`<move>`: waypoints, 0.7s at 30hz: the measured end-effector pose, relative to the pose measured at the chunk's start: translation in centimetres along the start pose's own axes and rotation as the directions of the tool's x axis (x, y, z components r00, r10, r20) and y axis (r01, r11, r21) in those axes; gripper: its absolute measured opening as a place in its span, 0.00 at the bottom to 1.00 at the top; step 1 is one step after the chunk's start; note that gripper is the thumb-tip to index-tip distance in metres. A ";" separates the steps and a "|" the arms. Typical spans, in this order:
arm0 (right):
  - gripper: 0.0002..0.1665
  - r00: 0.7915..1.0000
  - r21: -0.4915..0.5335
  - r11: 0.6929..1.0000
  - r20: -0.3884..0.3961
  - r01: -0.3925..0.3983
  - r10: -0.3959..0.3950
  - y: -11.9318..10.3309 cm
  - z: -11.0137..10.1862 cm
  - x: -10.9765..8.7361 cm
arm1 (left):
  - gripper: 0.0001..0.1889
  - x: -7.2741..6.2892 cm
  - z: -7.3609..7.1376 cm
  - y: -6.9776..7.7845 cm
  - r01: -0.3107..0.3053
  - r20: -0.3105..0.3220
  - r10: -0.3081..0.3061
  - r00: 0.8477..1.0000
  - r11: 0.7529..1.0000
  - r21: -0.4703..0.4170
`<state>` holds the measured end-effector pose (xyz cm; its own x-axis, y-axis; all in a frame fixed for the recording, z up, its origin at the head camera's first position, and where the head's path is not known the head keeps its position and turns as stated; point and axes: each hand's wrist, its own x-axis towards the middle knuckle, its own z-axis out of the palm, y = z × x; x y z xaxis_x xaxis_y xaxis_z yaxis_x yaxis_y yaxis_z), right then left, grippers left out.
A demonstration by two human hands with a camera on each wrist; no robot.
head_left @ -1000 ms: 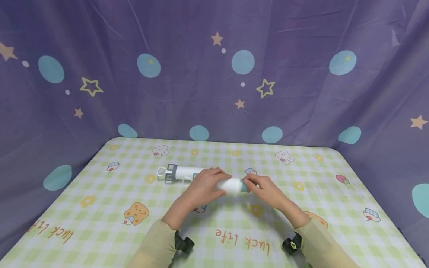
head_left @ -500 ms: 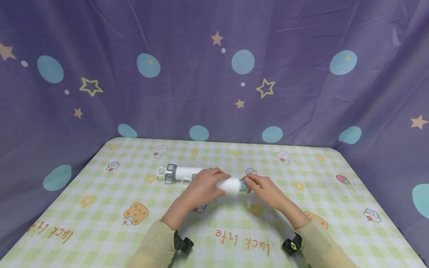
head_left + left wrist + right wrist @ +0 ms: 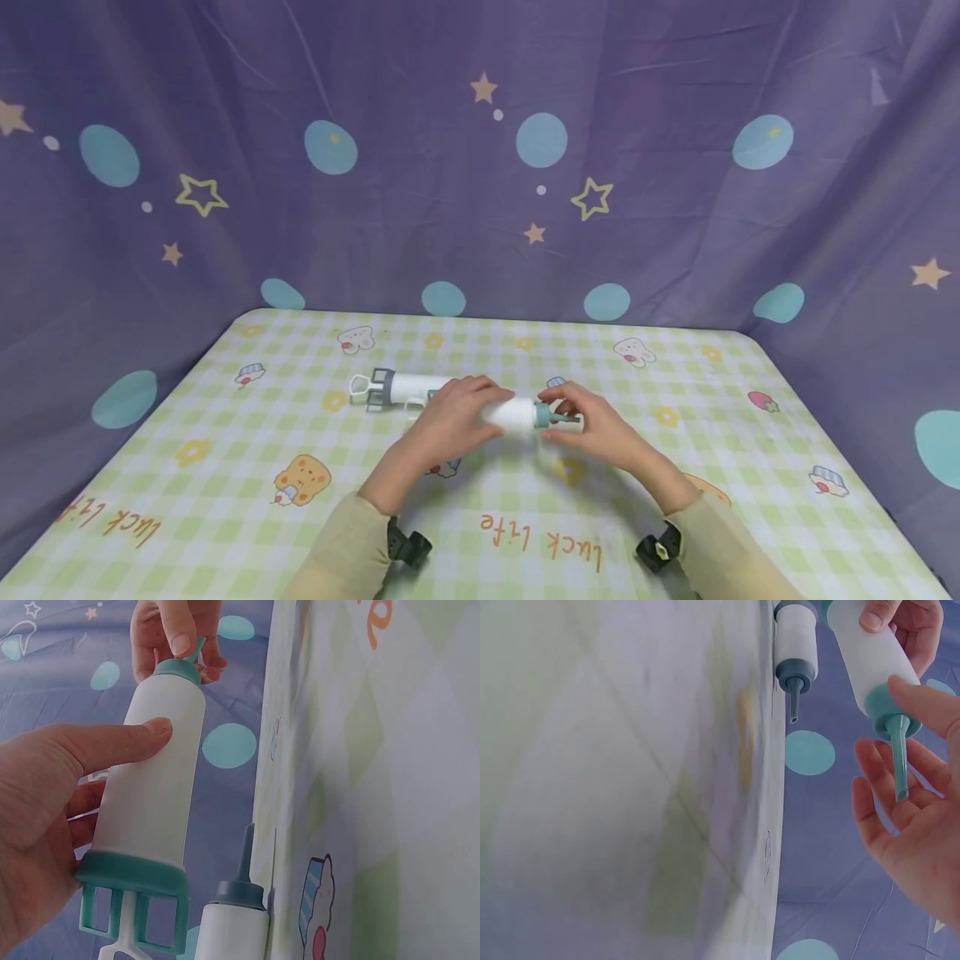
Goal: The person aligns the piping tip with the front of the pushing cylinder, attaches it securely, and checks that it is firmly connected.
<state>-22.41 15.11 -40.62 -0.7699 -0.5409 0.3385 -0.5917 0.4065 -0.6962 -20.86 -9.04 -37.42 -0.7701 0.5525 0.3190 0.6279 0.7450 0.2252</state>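
My left hand (image 3: 455, 419) grips a white syringe (image 3: 513, 413) around its barrel, thumb on one side. In the left wrist view its teal finger-grip collar (image 3: 133, 874) and the white plunger handle (image 3: 124, 950) are at the near end. The teal cap (image 3: 889, 705) carries a narrow teal nozzle (image 3: 900, 761). My right hand (image 3: 596, 427) is around the nozzle end. Its thumb lies at the cap's edge and its fingers are spread loosely, apart from the nozzle, in the right wrist view.
A second white syringe with dark grey fittings (image 3: 411, 388) lies on the table just behind the left hand. The checked tablecloth (image 3: 247, 467) has printed animals and lettering. A purple curtain (image 3: 420, 150) stands behind the table.
The right fingers and thumb, earlier pinching the teal cap and nozzle end, have spread apart, so the nozzle now shows between them. The left hand keeps its grip on the syringe.
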 end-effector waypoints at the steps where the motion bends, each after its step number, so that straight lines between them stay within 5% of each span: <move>1: 0.24 1.000 0.000 1.000 -0.010 0.021 -0.021 0.1 0.0 0.0 | 0.24 0.0 0.0 0.0 -0.001 -0.002 0.001 1.000 1.000 0.002; 9: 0.21 0.993 -0.021 0.995 -0.071 0.097 -0.098 0.1 0.4 0.2 | 0.24 -0.2 -0.1 0.1 0.004 0.004 -0.004 1.000 1.000 -0.011; 21: 0.16 0.999 0.042 0.999 -0.029 -0.023 0.024 -0.1 0.3 0.1 | 0.24 -0.1 -0.2 0.0 -0.007 0.004 0.007 1.000 1.000 0.011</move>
<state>-22.35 14.80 -40.67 -0.7906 -0.5096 0.3396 -0.5633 0.3874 -0.7298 -20.80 -9.19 -37.27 -0.7663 0.5590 0.3166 0.6317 0.7455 0.2125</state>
